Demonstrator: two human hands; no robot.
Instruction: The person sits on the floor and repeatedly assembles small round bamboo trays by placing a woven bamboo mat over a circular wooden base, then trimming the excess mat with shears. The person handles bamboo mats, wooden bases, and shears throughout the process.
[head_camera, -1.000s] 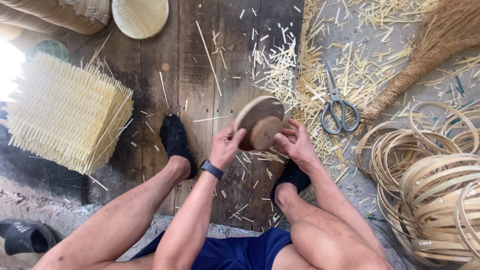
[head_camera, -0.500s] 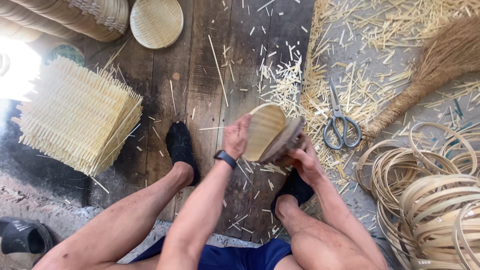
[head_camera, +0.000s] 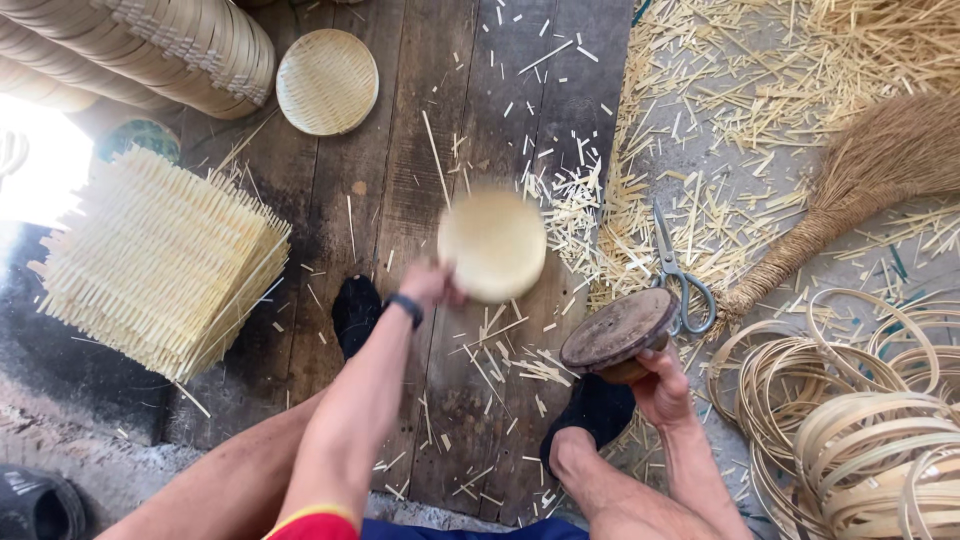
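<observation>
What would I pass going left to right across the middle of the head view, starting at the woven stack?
Stack of woven mats → left hand → pale round woven disc → dark round wooden mould → scissors → broom

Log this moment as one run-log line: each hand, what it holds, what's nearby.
left hand: holds round woven disc, blurred | right hand: grips dark round wooden mould | nearby: scissors, bamboo hoops

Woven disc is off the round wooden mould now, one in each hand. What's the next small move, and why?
Probably swing the left hand up-left and drop the woven disc by the finished round tray. The right hand holds the wooden mould apart from it, bare, and the disc is blurred mid-air.
</observation>
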